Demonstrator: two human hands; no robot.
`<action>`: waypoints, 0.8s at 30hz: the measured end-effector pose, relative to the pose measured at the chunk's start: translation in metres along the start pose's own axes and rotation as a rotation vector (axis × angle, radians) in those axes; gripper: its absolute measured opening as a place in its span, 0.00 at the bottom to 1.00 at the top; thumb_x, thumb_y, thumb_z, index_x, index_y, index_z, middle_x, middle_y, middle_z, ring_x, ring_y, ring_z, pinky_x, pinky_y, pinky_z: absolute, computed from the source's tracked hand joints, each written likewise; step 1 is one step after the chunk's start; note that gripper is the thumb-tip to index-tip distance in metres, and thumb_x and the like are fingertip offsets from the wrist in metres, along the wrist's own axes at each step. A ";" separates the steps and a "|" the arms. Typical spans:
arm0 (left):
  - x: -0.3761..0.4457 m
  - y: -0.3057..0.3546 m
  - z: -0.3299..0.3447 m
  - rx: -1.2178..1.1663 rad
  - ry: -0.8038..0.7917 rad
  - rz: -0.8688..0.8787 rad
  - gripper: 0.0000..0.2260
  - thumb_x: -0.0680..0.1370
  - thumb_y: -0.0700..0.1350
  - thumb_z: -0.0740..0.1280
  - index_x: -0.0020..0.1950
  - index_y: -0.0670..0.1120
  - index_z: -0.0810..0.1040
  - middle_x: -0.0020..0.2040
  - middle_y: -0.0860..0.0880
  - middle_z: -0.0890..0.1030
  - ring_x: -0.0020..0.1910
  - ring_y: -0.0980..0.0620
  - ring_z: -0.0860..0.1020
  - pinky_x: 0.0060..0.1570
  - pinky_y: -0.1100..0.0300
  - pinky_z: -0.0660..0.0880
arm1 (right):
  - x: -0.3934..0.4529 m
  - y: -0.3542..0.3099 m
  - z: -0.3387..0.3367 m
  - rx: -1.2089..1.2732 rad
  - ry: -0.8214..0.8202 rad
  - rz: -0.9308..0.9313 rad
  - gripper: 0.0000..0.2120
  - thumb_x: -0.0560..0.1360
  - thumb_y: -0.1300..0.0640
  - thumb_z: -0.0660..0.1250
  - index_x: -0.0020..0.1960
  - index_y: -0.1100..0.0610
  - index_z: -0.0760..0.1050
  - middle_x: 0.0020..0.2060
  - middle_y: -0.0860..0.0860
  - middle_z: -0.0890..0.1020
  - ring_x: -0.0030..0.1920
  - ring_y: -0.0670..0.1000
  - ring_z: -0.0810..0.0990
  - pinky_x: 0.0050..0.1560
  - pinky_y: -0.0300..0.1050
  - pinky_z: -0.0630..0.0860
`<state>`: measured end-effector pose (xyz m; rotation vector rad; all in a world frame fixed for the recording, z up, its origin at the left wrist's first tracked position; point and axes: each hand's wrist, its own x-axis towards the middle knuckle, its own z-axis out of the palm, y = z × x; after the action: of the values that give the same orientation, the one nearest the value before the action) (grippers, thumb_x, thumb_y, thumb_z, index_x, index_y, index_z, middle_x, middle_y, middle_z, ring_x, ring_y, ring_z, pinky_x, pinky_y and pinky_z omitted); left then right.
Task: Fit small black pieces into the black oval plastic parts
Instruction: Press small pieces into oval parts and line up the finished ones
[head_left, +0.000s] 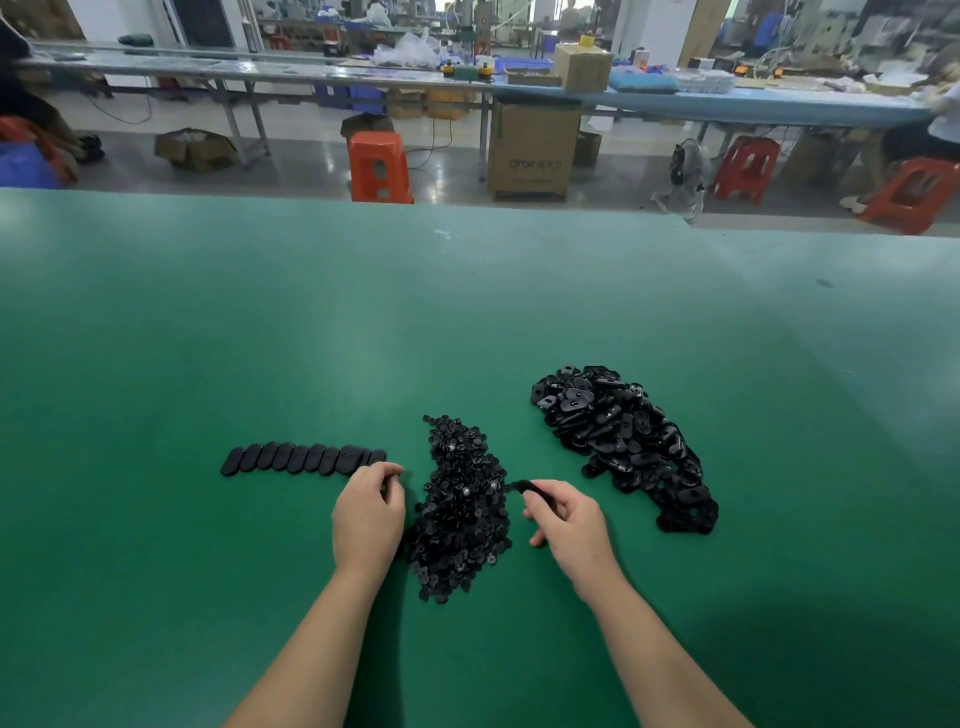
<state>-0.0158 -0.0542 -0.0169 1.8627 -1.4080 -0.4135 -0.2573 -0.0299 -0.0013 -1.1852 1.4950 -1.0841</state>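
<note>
A heap of small black pieces (460, 509) lies on the green table (467, 312) between my hands. To its right is a bigger heap of black oval parts (623, 441). A row of oval parts (304, 457) lies overlapping at the left. My left hand (369, 514) sits at the right end of that row with fingers curled round a dark part that is mostly hidden. My right hand (563, 519) pinches a black oval part (524, 487) at the heap's right edge.
The table's far edge runs across the view at about a quarter height. Beyond it are orange stools (379, 166), cardboard boxes (532, 150) and long workbenches. A person sits at the far right.
</note>
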 end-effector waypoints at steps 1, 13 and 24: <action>0.000 0.000 0.000 0.000 0.002 -0.002 0.08 0.81 0.40 0.64 0.56 0.47 0.82 0.47 0.56 0.79 0.38 0.56 0.77 0.38 0.61 0.71 | 0.000 0.000 0.000 -0.014 0.012 -0.019 0.03 0.79 0.55 0.71 0.52 0.48 0.83 0.43 0.46 0.83 0.32 0.45 0.79 0.39 0.39 0.77; 0.000 0.001 -0.001 0.015 -0.006 -0.014 0.08 0.81 0.41 0.64 0.56 0.48 0.82 0.46 0.57 0.79 0.34 0.58 0.75 0.35 0.62 0.69 | 0.001 -0.002 0.007 0.073 -0.004 -0.007 0.13 0.79 0.62 0.70 0.61 0.51 0.75 0.46 0.55 0.83 0.35 0.47 0.83 0.39 0.42 0.81; -0.001 0.001 -0.002 -0.049 -0.008 -0.005 0.10 0.81 0.40 0.65 0.59 0.46 0.83 0.51 0.54 0.82 0.43 0.54 0.79 0.46 0.57 0.77 | -0.002 0.000 0.020 0.089 0.066 -0.029 0.08 0.86 0.60 0.57 0.58 0.54 0.74 0.49 0.49 0.85 0.48 0.45 0.87 0.50 0.40 0.83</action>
<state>-0.0154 -0.0525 -0.0145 1.8276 -1.3866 -0.4548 -0.2370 -0.0296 -0.0046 -1.1223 1.4675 -1.2071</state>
